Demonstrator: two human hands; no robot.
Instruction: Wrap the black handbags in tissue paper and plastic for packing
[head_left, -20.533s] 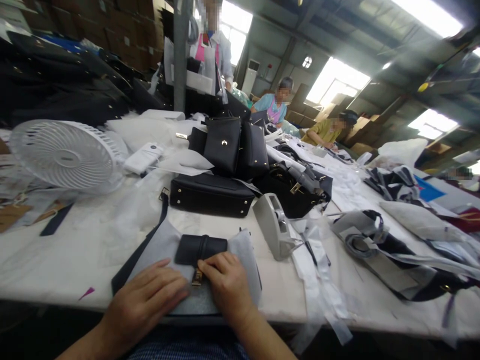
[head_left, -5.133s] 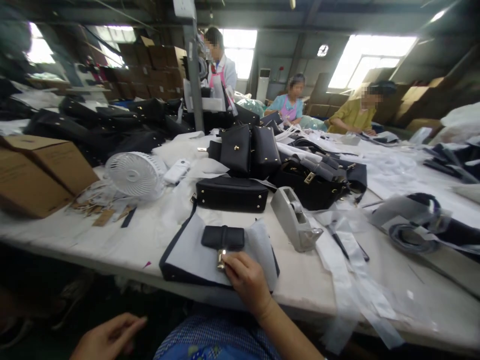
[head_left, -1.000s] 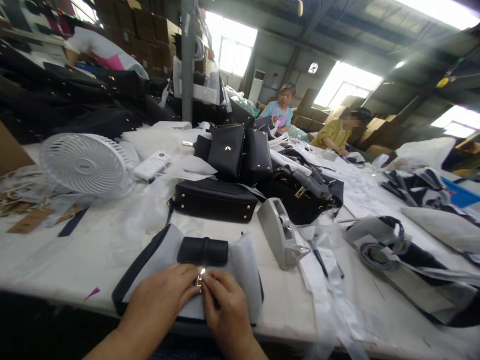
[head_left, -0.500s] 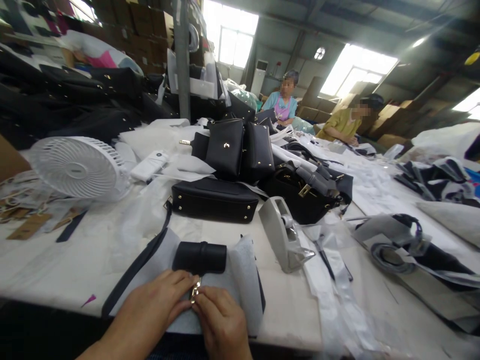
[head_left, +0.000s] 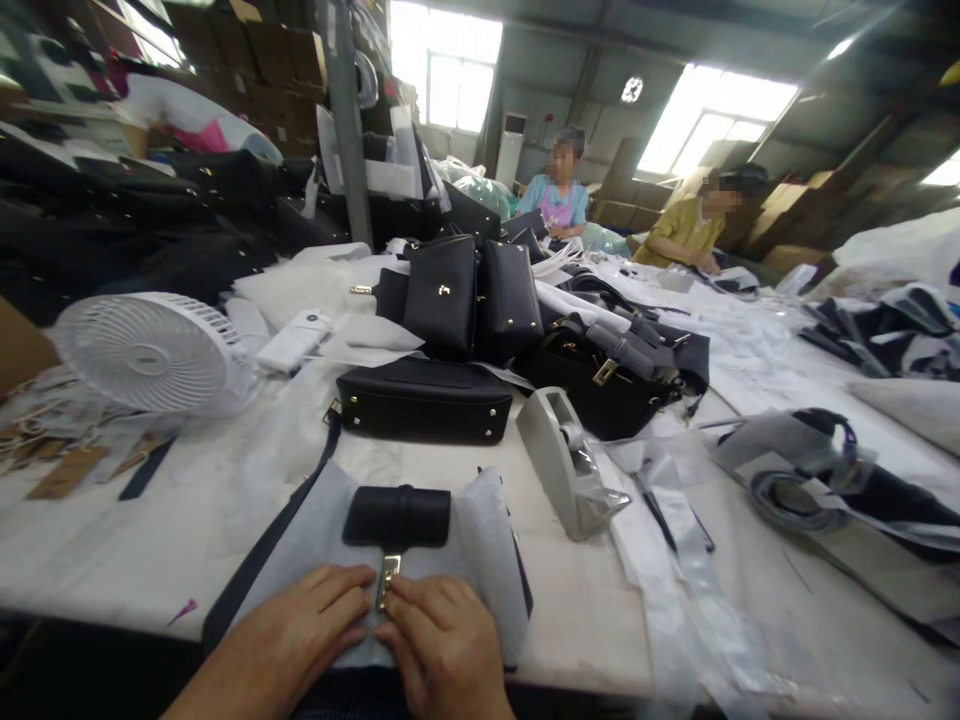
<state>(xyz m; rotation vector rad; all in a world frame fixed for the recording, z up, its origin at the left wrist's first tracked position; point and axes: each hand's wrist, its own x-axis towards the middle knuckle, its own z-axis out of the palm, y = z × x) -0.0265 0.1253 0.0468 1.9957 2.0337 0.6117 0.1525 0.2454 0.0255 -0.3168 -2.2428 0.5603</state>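
Observation:
A black handbag lies flat at the table's near edge, wrapped in grey-white foam sheet [head_left: 480, 540]. Its black handle piece [head_left: 397, 515] sits on top, with a gold metal clasp [head_left: 386, 580] below it. My left hand [head_left: 289, 640] rests on the foam left of the clasp, fingers curled with their tips at the clasp. My right hand [head_left: 442, 645] lies right of the clasp, fingers bent and pressing the foam beside it. A black strap [head_left: 289, 510] runs out to the left.
A grey tape dispenser [head_left: 562, 465] stands to the right. Black handbags [head_left: 424, 400] are piled behind. A white fan [head_left: 150, 350] lies at the left. Loose wrapping strips [head_left: 690, 560] cover the right side. Two people [head_left: 559, 195] sit at the far end.
Both hands slid a little toward me along the foam; the clasp lies flatter and more exposed between the fingertips. The view shifted slightly.

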